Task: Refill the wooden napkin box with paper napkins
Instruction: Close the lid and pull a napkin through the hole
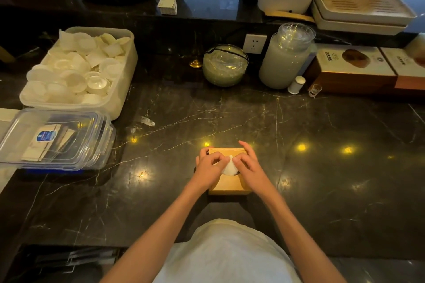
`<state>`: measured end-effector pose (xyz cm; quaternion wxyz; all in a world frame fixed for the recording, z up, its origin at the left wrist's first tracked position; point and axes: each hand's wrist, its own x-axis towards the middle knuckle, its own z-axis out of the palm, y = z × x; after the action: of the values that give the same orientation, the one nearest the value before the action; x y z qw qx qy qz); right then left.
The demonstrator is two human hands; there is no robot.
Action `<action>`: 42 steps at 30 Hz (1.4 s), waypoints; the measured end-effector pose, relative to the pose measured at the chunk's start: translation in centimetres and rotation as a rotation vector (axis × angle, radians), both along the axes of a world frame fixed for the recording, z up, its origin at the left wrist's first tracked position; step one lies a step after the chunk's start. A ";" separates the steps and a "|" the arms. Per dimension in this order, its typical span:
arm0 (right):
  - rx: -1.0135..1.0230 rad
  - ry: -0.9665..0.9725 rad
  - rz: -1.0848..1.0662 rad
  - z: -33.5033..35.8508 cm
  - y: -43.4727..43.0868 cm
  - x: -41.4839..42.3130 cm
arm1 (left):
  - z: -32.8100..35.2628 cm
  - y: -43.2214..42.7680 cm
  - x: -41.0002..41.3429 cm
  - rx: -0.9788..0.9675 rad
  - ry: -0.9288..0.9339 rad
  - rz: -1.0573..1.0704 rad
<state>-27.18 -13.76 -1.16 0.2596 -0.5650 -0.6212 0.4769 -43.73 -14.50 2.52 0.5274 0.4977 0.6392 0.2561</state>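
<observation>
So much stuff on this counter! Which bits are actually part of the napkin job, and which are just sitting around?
Part of the job:
wooden napkin box
white napkin
left hand
right hand

Just lying about:
tub of white cups
clear lidded containers
glass bowl
tall jar

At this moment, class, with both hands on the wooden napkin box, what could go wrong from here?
1. The left hand and right hand pinch the white paper napkin at the opening of the square light-wood napkin box; it may tear or bunch.
2. The box sits on glossy black marble counter, so it could slide when pushed.
</observation>
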 end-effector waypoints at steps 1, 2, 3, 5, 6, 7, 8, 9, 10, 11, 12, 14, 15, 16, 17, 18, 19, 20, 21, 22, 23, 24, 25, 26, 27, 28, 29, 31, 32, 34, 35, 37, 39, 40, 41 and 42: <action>-0.005 0.017 -0.013 0.2 0.0 -0.1 | -0.1 -0.2 0.1 0.023 -0.011 0.028; -0.014 0.047 -0.030 0.4 -0.1 -0.2 | -0.5 -0.5 0.2 0.061 -0.036 0.057; -0.021 0.082 -0.053 0.8 -0.4 -0.3 | -0.8 -1.0 0.3 0.101 -0.065 0.078; -0.039 0.123 -0.112 1.0 -1.1 -0.3 | -1.6 -2.0 0.3 0.121 -0.158 0.137; -0.056 0.138 -0.140 1.2 -1.6 -0.4 | -2.0 -2.6 0.2 0.092 -0.216 0.166; -0.071 0.156 -0.161 1.2 -2.0 -0.4 | -2.4 -3.0 0.3 0.054 -0.266 0.181; -0.083 0.183 -0.177 1.1 -2.3 -0.5 | -2.6 -3.4 0.4 0.024 -0.305 0.182; -0.097 0.211 -0.193 1.0 -2.5 -0.6 | -2.9 -3.6 0.5 0.003 -0.321 0.178; -0.114 0.237 -0.212 0.9 -2.6 -0.7 | -3.2 -3.7 0.6 -0.011 -0.330 0.177; -0.131 0.253 -0.229 0.9 -2.5 -0.9 | -3.4 -3.6 0.7 -0.022 -0.337 0.185; -0.144 0.269 -0.242 1.0 -2.4 -1.0 | -3.6 -3.5 0.8 -0.022 -0.344 0.199; -0.175 0.320 -0.262 1.3 -1.8 -1.5 | -3.6 -2.9 0.5 -0.013 -0.348 0.231; -0.188 0.340 -0.267 1.4 -1.2 -1.9 | -3.3 -2.3 0.1 -0.016 -0.349 0.243; -0.202 0.356 -0.273 1.5 -0.5 -2.5 | -3.1 -1.6 -0.4 -0.018 -0.351 0.259; -0.216 0.366 -0.272 1.6 0.4 -3.2 | -2.8 -0.9 -1.0 -0.024 -0.348 0.275; -0.224 0.370 -0.259 1.6 1.5 -4.1 | -2.4 0.0 -1.9 -0.018 -0.341 0.292; -0.227 0.368 -0.244 1.6 2.7 -5.3 | -2.0 1.0 -3.0 -0.010 -0.327 0.312; -0.232 0.364 -0.229 1.5 3.9 -6.5 | -1.8 2.0 -4.2 0.000 -0.319 0.332; -0.238 0.349 -0.220 1.4 5.2 -7.8 | -1.8 3.1 -5.4 0.004 -0.303 0.349; -0.239 0.337 -0.211 1.3 6.4 -9.2 | -1.9 4.2 -6.7 0.016 -0.287 0.373; -0.238 0.324 -0.203 1.1 7.7 -10.5 | -2.0 5.4 -7.9 0.027 -0.269 0.401; -0.236 0.312 -0.190 1.0 9.0 -11.9 | -2.1 6.4 -9.2 0.034 -0.252 0.429; -0.229 0.300 -0.174 0.8 10.2 -13.3 | -2.2 7.6 -10.5 0.039 -0.230 0.450; -0.218 0.287 -0.158 0.6 11.6 -14.5 | -2.4 8.7 -11.7 0.054 -0.213 0.467; -0.209 0.276 -0.143 0.7 12.8 -15.8 | -2.5 9.7 -12.9 0.063 -0.203 0.480; -0.195 0.268 -0.130 0.7 14.1 -16.9 | -2.7 10.8 -14.1 0.081 -0.206 0.497; -0.184 0.272 -0.126 0.8 15.4 -17.9 | -2.7 12.0 -15.1 0.092 -0.210 0.515; -0.162 0.283 -0.124 1.2 17.7 -19.8 | -2.7 14.3 -17.0 0.124 -0.215 0.537; -0.146 0.285 -0.127 1.4 18.8 -20.6 | -2.7 15.5 -17.8 0.142 -0.208 0.543; -0.125 0.264 -0.153 1.3 21.1 -22.0 | -2.7 17.9 -19.1 0.169 -0.202 0.535; -0.123 0.248 -0.167 1.2 22.1 -22.5 | -2.8 19.0 -19.6 0.169 -0.189 0.515; -0.124 0.228 -0.206 0.8 24.1 -23.2 | -2.8 21.3 -20.5 0.167 -0.164 0.435; -0.130 0.217 -0.243 0.5 25.9 -23.3 | -3.3 23.8 -21.1 0.156 -0.153 0.376; -0.127 0.214 -0.254 0.2 26.7 -23.3 | -3.5 24.9 -21.3 0.153 -0.142 0.358; -0.114 0.211 -0.256 0.0 27.3 -23.5 | -3.7 25.8 -21.4 0.152 -0.127 0.350; -0.087 0.207 -0.260 -0.3 27.9 -23.7 | -4.0 26.6 -21.5 0.160 -0.114 0.348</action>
<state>-50.88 14.10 -1.49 0.3569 -0.5992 -0.4917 0.5213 -65.24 12.14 -1.53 0.4691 0.4047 0.6622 0.4214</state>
